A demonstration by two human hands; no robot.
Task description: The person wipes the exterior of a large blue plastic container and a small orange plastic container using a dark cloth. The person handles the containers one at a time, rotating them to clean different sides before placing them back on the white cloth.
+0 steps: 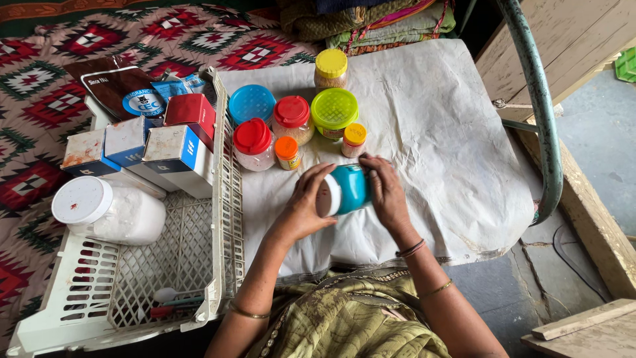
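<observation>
My left hand (306, 204) and my right hand (385, 192) together hold a teal jar with a white lid (343, 191), tipped on its side just above the white cloth (437, 132). The left hand wraps the lid end and the right hand grips the body. Just beyond the hands stand small jars: two orange-lidded ones (287, 152) (354, 138), two red-lidded ones (254, 144) (292, 119), a blue-lidded one (252, 103), a green-lidded one (334, 112) and a yellow-lidded one (330, 68).
A white plastic basket (228, 192) at the left holds a large white-lidded jar of white powder (109, 211), several small cartons (169, 144), a red box (193, 112) and a dark pouch (126, 91). A patterned blanket (40, 86) lies behind. A green metal rail (540, 99) curves on the right.
</observation>
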